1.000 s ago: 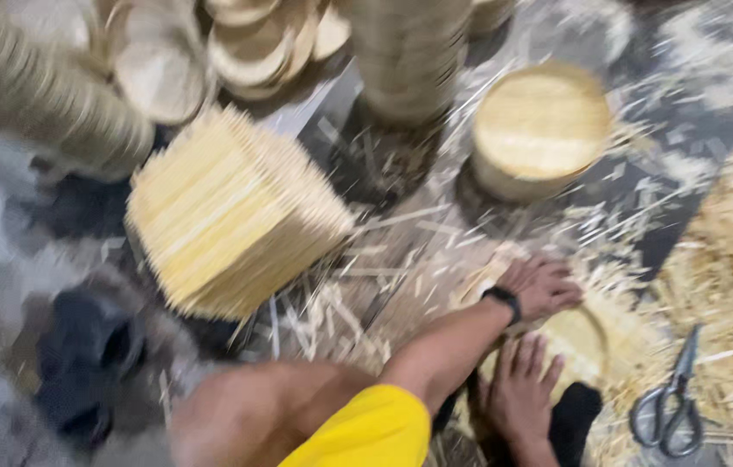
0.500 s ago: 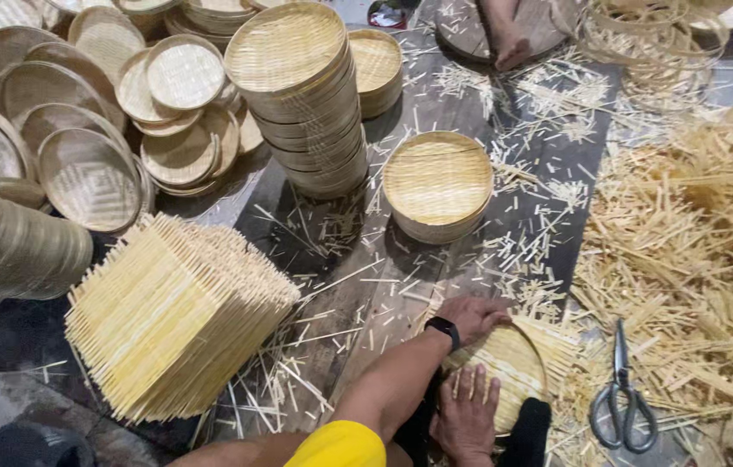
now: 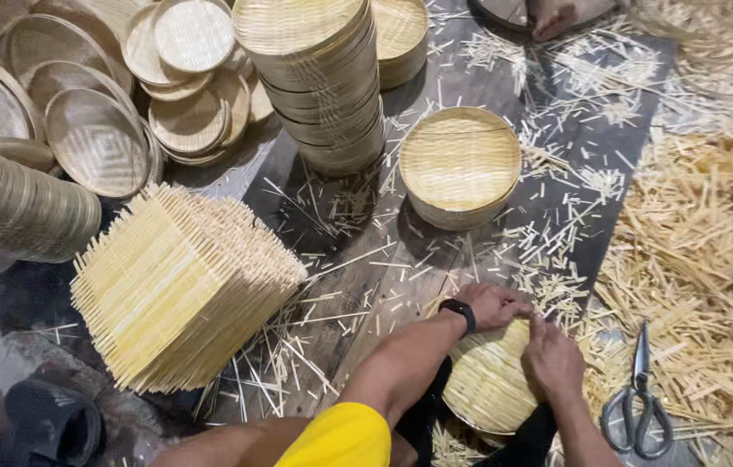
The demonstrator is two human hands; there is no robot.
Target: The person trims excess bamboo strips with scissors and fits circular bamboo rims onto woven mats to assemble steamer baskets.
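A round woven bamboo tray [image 3: 489, 389] lies low in the head view, between my knees. My left hand [image 3: 494, 304], with a black watch on the wrist, grips the tray's far rim. Just beside it, my right hand [image 3: 553, 363] presses on the tray's right side with its fingers curled over the rim. The tips of both hands nearly meet at the top edge. My arms hide part of the tray.
A leaning stack of square woven mats [image 3: 180, 294] stands at left. Beyond my hands sit a finished round basket [image 3: 460, 169] and a tall stack of baskets [image 3: 314, 78]. Scissors [image 3: 639, 406] lie at right beside bamboo scraps [image 3: 712, 259]. A dark shoe [image 3: 51, 424] is lower left.
The view has swung and steadied, bringing the basket stacks and lids into sight. Both hands stay on the tray, with the right hand shifted up towards the left hand at the rim.
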